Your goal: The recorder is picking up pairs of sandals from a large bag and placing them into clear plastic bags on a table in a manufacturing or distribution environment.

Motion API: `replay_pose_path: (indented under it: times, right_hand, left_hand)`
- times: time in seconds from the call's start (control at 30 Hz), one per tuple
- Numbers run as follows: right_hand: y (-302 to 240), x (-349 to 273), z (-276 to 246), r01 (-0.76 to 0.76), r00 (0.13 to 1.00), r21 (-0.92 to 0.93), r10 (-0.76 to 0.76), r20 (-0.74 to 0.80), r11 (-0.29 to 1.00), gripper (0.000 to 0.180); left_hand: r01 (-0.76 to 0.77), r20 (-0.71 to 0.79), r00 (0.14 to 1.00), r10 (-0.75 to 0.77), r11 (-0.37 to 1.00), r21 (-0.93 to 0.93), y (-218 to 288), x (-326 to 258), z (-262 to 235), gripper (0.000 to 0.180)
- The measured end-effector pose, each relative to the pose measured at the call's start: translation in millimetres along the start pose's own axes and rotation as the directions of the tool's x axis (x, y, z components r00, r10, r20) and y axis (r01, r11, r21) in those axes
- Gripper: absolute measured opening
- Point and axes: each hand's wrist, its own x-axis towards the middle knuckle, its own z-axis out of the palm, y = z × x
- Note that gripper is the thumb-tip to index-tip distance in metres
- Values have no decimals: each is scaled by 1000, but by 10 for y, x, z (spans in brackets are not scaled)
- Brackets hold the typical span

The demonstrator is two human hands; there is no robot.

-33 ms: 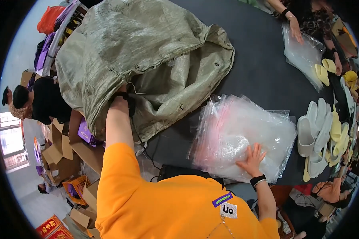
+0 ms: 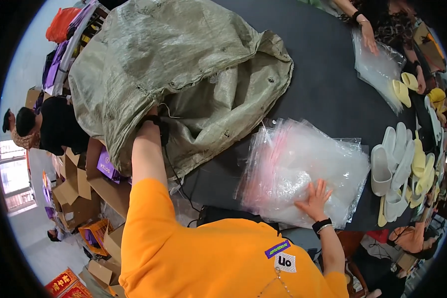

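A large grey-green woven sack (image 2: 159, 49) lies on the dark tabletop with its mouth gaping toward the right. My left hand (image 2: 153, 111) reaches up into the sack's near edge; its fingers are hidden in the folds, so what they touch cannot be seen. On the right, a thick pile of clear plastic bags (image 2: 293, 169) with pinkish edges lies fanned out. Flat on this pile rests my right hand (image 2: 314, 200), open, fingers spread and holding nothing.
Pale grey slippers (image 2: 381, 171) and yellow slippers (image 2: 418, 158) stand along the table's right side. At the far right, another person's hand (image 2: 367, 36) lies on more clear bags (image 2: 377, 62). Cardboard boxes (image 2: 74, 191) and an orange crate (image 2: 102, 231) stand left of the table.
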Motion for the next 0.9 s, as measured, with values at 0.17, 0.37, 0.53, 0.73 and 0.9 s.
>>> replay_pose_path:
  times: [0.17, 0.37, 0.53, 0.73, 0.9]
  right_hand:
    - [108, -33, 92, 12, 1000, -90, -12, 0, 996, 82]
    - [97, -3, 143, 28, 1000, -43, -29, -12, 999, 75]
    - [-11, 23, 15, -36, 996, -65, 42, 82, 997, 85]
    - [28, -9, 86, 2, 999, -50, -4, -46, 999, 95]
    - [-31, -42, -17, -26, 1000, 12, 26, -6, 1000, 94]
  left_hand:
    - [-69, -37, 997, 65, 990, -125, -119, 13, -6, 39]
    - [-124, -108, 989, 97, 952, -279, 11, 111, 10, 40]
    - [-152, -194, 978, 83, 915, -373, -38, -197, -22, 40]
    - [-379, -294, 925, 240, 645, -664, 543, -828, -265, 45]
    - [-278, -219, 953, 211, 312, -909, 479, -1228, -681, 18]
